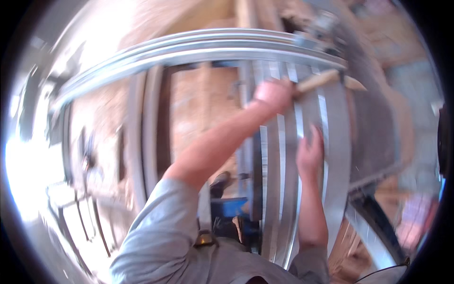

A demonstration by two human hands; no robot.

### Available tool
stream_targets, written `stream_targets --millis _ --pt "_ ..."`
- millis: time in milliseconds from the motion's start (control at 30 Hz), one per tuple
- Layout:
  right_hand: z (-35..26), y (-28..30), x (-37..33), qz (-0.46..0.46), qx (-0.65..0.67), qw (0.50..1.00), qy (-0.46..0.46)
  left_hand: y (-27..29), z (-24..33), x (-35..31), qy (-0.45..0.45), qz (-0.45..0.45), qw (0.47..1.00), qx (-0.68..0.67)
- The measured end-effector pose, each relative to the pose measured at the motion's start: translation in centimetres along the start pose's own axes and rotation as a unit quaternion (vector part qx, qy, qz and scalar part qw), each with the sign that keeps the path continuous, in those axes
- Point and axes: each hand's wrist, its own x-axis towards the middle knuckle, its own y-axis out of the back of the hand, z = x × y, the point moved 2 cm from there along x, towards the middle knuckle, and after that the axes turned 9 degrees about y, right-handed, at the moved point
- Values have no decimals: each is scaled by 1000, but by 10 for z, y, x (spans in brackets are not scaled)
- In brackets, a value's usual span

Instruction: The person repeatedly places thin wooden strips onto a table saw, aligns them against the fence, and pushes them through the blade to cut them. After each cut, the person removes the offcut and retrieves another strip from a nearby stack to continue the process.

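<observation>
My left hand (275,94) reaches across from the left, over the far part of several long metal panels (338,137). Its blurred fingers are closed around one end of a pale, wood-coloured stick (318,83). From the fist the stick points right, just short of the metal rails (222,47); motion smears its far end, so its exact kind cannot be told. Nearer to me, my right hand (310,154) rests on or just over the ribbed panels, fingers stretched forward and slightly apart, with nothing seen in it.
The rails run crosswise beyond the panels, with a metal fitting (326,33) at their right end. Upright frame bars (137,137) stand left of the panels. A dark board (373,128) lies to the right. Something blue (229,208) shows low between the bars.
</observation>
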Motion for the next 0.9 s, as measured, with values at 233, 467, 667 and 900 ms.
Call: stream_targets --millis 233,467,667,900 --pt "-58 -1 -45 -31 -80 995 59 75 -121 -179 79 -35 949 -303" --pt "-57 0 -39 -57 -103 992 36 134 -322 -354 301 310 901 -51" --pt "-50 -3 -44 -57 -112 991 54 98 -483 -458 428 322 834 134" --pt "-45 -3 -47 -68 -122 990 31 85 -400 -431 296 379 860 169"
